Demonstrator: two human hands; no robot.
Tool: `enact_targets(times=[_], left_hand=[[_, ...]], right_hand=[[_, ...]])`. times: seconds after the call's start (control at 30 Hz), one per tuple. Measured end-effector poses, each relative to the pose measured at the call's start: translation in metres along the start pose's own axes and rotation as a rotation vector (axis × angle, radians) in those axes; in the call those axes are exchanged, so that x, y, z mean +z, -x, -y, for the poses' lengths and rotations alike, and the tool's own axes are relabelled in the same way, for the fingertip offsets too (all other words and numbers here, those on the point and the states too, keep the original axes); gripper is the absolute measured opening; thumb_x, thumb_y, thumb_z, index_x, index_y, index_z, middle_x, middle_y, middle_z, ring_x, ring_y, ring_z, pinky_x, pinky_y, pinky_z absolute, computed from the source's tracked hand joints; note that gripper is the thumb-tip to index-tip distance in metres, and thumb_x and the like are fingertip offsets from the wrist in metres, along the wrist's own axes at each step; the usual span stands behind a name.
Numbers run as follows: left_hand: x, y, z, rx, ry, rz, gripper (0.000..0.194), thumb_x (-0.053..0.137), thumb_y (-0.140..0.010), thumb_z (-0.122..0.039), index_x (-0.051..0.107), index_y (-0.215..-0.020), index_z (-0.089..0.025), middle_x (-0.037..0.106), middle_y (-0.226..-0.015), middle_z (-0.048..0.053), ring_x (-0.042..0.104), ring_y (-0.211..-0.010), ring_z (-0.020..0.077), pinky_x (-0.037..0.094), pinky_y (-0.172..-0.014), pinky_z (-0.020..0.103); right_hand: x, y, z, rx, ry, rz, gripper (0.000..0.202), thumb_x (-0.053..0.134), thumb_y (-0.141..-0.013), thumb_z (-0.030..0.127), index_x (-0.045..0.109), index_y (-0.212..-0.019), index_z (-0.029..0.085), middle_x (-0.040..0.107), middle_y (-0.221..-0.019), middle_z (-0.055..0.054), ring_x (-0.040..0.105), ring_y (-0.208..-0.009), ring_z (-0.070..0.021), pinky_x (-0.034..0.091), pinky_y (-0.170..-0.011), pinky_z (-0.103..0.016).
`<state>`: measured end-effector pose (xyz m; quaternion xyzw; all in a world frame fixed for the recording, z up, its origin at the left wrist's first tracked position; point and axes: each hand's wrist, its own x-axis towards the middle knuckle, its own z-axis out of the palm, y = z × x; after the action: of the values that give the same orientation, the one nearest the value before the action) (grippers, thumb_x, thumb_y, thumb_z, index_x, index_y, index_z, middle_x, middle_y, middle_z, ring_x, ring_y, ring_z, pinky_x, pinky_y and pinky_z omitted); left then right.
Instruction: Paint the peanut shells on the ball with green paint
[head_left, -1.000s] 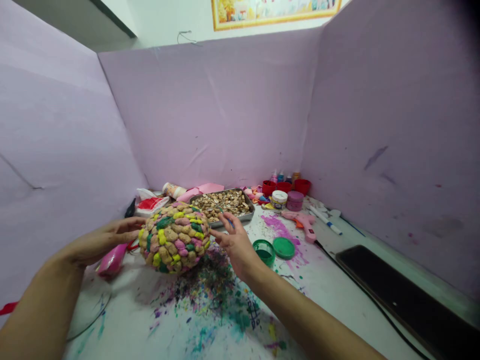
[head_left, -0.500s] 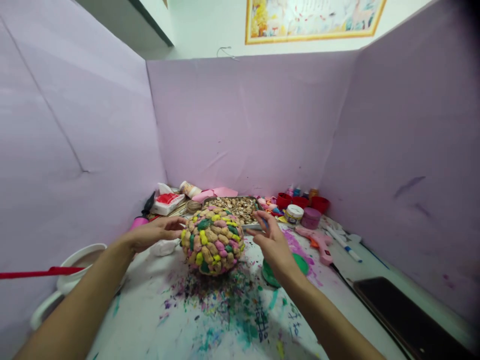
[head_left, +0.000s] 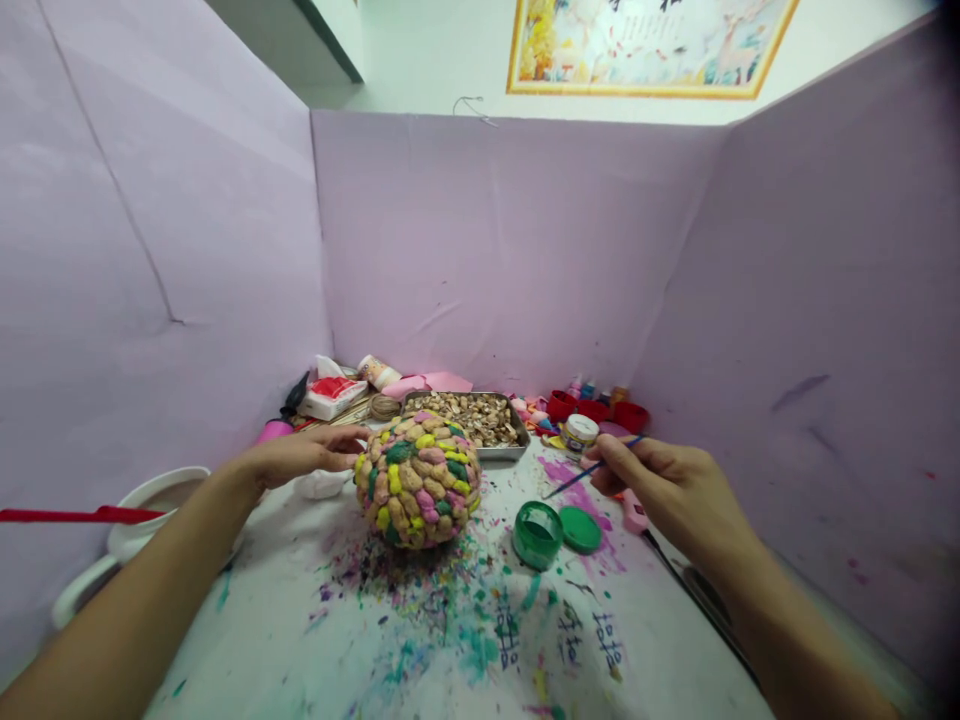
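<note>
A round ball covered in peanut shells (head_left: 418, 482), some painted yellow, green and pink, rests on the paint-spattered table. My left hand (head_left: 311, 455) reaches to its upper left side, fingers stretched out and their tips at the shells; whether they press on it I cannot tell. In my right hand (head_left: 667, 480) a thin blue paintbrush (head_left: 581, 480) is pinched, its tip pointing down and left. Just below that tip stands an uncapped jar of green paint (head_left: 537, 537), apart from the brush. Its green lid (head_left: 580, 530) lies beside it on the right.
Behind the ball is a metal tray of peanut shells (head_left: 511, 452). A white jar (head_left: 580, 432) and red cups (head_left: 631, 416) stand back right, near a pink glue gun (head_left: 634, 512). Left are a white pot (head_left: 131, 540) and a tissue pack (head_left: 330, 398). Lilac panels surround three sides.
My right hand has moved right, away from the ball, and the brush in it now shows plainly above the green jar. My left hand stays at the ball's left side.
</note>
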<state>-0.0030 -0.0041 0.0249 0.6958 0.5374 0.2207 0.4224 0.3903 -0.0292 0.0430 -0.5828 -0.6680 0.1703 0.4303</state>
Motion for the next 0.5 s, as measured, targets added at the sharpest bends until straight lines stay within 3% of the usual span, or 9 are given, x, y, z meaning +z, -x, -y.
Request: enact_targets(times=[0.1,0.23,0.5], left_hand=[[-0.002,-0.003,0.005,-0.037,0.006,-0.049,0.051,0.065,-0.069,-0.035,0.061,-0.119,-0.03,0.059,-0.131,0.001,0.044,-0.128,0.0301,0.039,-0.102,0.035],[-0.002,-0.005,0.007,-0.031,0.001,-0.046,0.048,0.064,-0.07,-0.039,0.063,-0.116,-0.028,0.057,-0.133,0.002,0.041,-0.13,0.031,0.036,-0.105,0.037],[-0.002,-0.007,0.007,-0.034,0.045,0.009,0.052,0.067,-0.069,-0.044,0.06,-0.119,-0.029,0.052,-0.138,0.001,0.037,-0.133,0.0301,0.035,-0.107,0.035]], right_hand=[[0.006,-0.006,-0.007,0.035,0.182,0.142,0.044,0.047,-0.083,0.047,0.064,-0.056,0.018,0.068,-0.055,-0.006,0.057,-0.048,-0.0163,0.039,-0.046,-0.026],[0.025,-0.013,-0.016,0.018,0.325,0.279,0.038,0.047,-0.086,0.037,0.062,-0.056,0.018,0.07,-0.059,-0.005,0.059,-0.053,-0.0158,0.035,-0.048,-0.024],[0.038,-0.013,-0.018,0.004,0.393,0.339,0.034,0.052,-0.084,0.031,0.061,-0.053,0.018,0.066,-0.055,-0.005,0.056,-0.05,-0.0148,0.028,-0.047,-0.025]])
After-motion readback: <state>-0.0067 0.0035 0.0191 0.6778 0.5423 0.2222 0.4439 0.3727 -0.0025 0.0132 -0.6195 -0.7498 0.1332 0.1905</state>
